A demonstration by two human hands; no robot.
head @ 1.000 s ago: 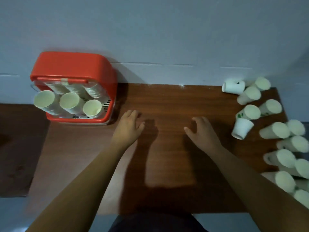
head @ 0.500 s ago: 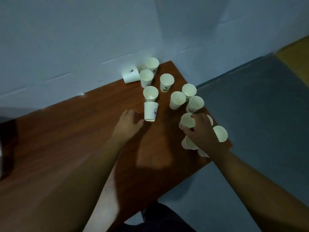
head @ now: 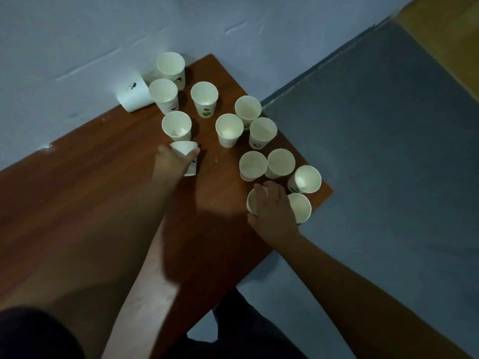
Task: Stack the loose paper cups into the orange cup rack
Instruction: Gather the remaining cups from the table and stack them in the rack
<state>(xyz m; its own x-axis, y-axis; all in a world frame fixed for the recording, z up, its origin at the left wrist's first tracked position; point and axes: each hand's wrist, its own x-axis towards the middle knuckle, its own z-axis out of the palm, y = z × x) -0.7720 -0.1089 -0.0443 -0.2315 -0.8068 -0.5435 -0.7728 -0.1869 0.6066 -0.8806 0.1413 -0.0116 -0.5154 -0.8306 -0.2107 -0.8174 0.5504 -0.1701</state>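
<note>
The brown wooden counter (head: 77, 203) runs from the lower left to the middle right of the frame. On its right corner stand many white paper cups (head: 229, 130), open side up; one cup (head: 133, 97) lies on its side at the back edge

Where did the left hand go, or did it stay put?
Yes. The left hand slid forward from beside the upside-down cup and now grips it.

The paper cups (head: 229, 130) are off-white inside and out. One at twelve o'clock, the green-printed cup (head: 204, 101), carries a small leaf-like mark. The tipped cup (head: 133, 95) at eleven shows a dark one. The worktop (head: 77, 193) is reddish-brown woodgrain, the wall (head: 77, 35) pale blue-grey, the floor (head: 388, 151) slate grey, with an ochre strip (head: 453, 35) at one o'clock.
</note>
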